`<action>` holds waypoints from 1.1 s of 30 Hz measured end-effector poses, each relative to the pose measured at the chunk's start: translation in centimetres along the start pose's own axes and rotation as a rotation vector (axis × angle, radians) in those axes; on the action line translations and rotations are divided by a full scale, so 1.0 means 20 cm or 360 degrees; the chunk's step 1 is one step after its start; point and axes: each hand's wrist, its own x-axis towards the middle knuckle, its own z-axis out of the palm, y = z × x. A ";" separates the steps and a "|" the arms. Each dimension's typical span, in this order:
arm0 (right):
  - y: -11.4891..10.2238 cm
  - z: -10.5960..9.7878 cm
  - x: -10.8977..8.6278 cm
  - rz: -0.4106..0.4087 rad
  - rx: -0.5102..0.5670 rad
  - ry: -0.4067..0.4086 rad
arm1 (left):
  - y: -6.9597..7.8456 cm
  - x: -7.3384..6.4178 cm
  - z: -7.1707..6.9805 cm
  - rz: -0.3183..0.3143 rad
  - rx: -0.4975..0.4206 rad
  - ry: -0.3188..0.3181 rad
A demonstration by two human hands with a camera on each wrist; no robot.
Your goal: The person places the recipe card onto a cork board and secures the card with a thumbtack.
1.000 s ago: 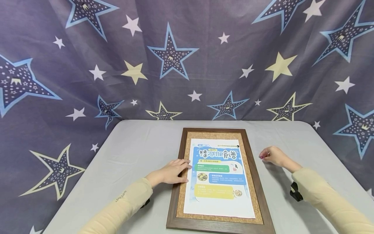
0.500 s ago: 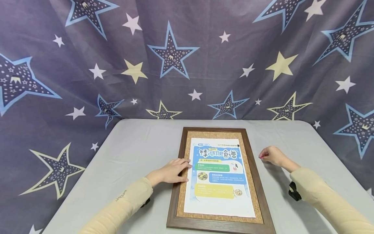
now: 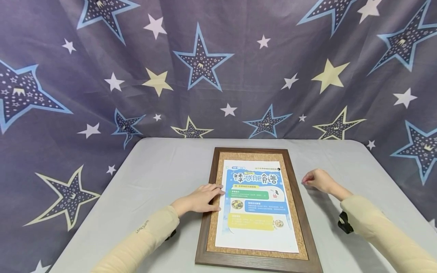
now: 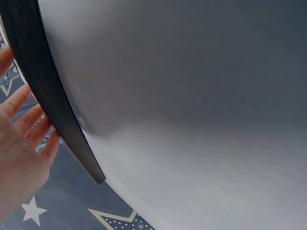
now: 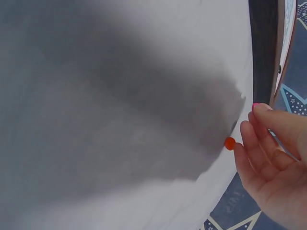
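A cork board in a brown wooden frame [image 3: 250, 258] lies on the table, carrying a printed poster [image 3: 257, 240] with blue, green and yellow panels. My left hand [image 3: 199, 198] rests across the board's left side, fingers outstretched and fingertips at the poster's edge. Right of the board, my right hand [image 3: 319, 180] is held low with curled fingers. In the right wrist view, a small pink thing [image 5: 255, 105] shows at its thumb tip, pinched there and mostly hidden. A small round orange piece [image 5: 230, 143] shows beside the little finger. A small dark dot [image 3: 278, 169] marks the poster's upper right corner.
A pale grey cloth covers the table [image 3: 170, 163]. Behind it hangs a dark purple curtain [image 3: 239, 45] printed with stars. A black strap piece [image 3: 345, 223] hangs under the right sleeve.
The head view has shifted very slightly. Both hands stay almost in place, while less pink shows at the right fingertips than before.
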 end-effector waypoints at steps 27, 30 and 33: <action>-0.23 0.03 0.03 -0.0170 0.0114 -0.0019 | 0.00 0.00 0.00 -0.0008 -0.0002 -0.0022; -0.26 0.04 0.04 -0.0198 0.0157 -0.0051 | 0.00 0.00 0.00 -0.0008 -0.0003 -0.0017; -0.28 0.05 0.04 -0.0222 0.0169 -0.0074 | 0.00 0.00 0.00 -0.0008 -0.0004 -0.0016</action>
